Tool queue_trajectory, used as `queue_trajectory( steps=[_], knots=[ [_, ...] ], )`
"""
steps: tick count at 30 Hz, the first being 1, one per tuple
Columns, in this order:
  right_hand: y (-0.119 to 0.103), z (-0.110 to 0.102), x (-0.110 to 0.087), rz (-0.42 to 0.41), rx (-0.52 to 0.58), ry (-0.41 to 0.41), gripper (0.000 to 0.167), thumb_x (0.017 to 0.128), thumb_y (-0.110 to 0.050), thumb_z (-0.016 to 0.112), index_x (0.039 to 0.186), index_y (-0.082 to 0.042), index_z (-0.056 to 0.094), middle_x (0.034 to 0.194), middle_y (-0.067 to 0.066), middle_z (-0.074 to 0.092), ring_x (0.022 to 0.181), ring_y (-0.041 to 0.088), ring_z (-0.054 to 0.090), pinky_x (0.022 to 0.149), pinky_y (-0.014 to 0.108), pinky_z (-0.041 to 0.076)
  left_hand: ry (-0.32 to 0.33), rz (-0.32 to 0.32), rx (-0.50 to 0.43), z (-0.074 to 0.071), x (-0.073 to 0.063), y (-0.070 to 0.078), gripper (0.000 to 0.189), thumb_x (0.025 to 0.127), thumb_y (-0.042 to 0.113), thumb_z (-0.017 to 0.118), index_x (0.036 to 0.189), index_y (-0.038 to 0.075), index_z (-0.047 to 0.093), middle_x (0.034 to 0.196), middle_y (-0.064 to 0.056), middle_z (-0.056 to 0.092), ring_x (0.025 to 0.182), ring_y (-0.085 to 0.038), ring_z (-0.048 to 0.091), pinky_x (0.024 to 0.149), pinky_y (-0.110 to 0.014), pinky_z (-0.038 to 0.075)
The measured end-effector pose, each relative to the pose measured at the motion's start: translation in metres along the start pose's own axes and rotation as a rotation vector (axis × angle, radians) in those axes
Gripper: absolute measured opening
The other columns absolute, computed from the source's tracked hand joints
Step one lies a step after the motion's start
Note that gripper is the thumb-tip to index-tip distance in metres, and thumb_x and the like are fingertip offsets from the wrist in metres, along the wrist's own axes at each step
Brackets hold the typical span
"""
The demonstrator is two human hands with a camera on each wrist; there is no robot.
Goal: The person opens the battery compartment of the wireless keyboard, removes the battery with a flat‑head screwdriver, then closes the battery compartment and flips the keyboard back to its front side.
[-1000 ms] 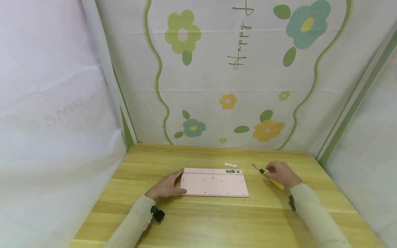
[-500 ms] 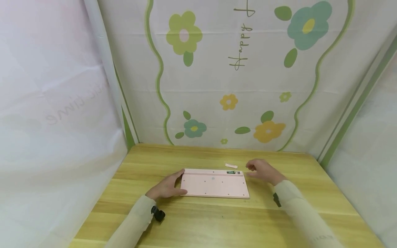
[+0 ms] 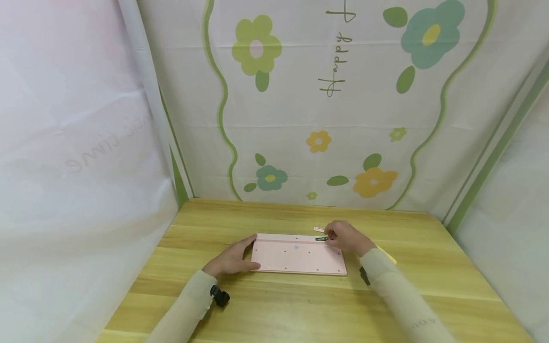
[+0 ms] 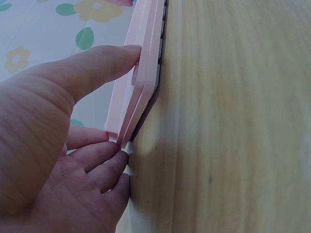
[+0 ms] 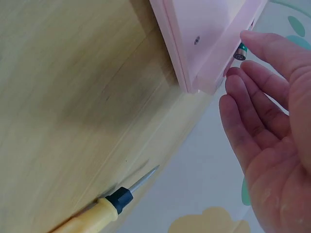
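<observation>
A pink keyboard (image 3: 296, 259) lies face down on the table, its dark key edges (image 4: 144, 114) visible underneath in the left wrist view. My left hand (image 3: 231, 257) grips its left end, thumb on the back and fingertips against the side. At the far right corner, my right hand (image 3: 349, 236) pinches a small green battery (image 5: 240, 52) between thumb and index finger. One end of that battery sticks up from the battery slot; the fingers partly cover the slot. Behind the keyboard lies the small pink battery cover (image 3: 319, 229), partly hidden by the right hand.
A screwdriver (image 5: 92, 216) with a yellow handle and black collar lies on the wooden table (image 3: 274, 305), right of the keyboard. The right forearm partly hides it in the head view. Printed cloth (image 3: 291, 105) hangs behind the table and at both sides.
My right hand has let go of the screwdriver, moved left to the keyboard's far right corner and taken hold of the battery. The left hand has stayed on the keyboard.
</observation>
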State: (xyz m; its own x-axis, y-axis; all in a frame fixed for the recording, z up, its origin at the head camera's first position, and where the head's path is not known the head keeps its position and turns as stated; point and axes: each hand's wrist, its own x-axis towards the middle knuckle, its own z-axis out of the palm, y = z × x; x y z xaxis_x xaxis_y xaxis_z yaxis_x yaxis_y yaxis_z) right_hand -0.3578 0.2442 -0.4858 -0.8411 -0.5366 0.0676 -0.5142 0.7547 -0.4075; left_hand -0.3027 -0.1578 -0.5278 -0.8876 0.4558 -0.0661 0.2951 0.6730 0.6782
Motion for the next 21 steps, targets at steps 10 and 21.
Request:
queue_trajectory(
  steps=[10,21],
  knots=[
    [-0.0019,0.003,0.0003,-0.028,-0.03,0.019,0.005,0.091,0.002,0.078,0.093,-0.002,0.076,0.082,0.004,0.065,0.075,0.012,0.05,0.066,0.023,0.046,0.003,-0.001,0.009,0.0001,0.0002,0.0003,0.101,0.093,0.043,0.081,0.168,0.005,0.025,0.174,-0.018,0.028,0.161,-0.039,0.029,0.131,-0.057,0.029],
    [-0.0006,0.0042,0.002,0.036,0.014,0.001,0.009,0.091,0.002,0.078,0.094,-0.007,0.078,0.088,0.0,0.072,0.077,0.009,0.058,0.071,0.026,0.055,0.006,0.015,-0.004,0.0023,0.001,-0.001,0.102,0.093,0.039,0.082,0.168,0.003,0.023,0.174,-0.019,0.028,0.161,-0.038,0.029,0.13,-0.055,0.03]
  ],
)
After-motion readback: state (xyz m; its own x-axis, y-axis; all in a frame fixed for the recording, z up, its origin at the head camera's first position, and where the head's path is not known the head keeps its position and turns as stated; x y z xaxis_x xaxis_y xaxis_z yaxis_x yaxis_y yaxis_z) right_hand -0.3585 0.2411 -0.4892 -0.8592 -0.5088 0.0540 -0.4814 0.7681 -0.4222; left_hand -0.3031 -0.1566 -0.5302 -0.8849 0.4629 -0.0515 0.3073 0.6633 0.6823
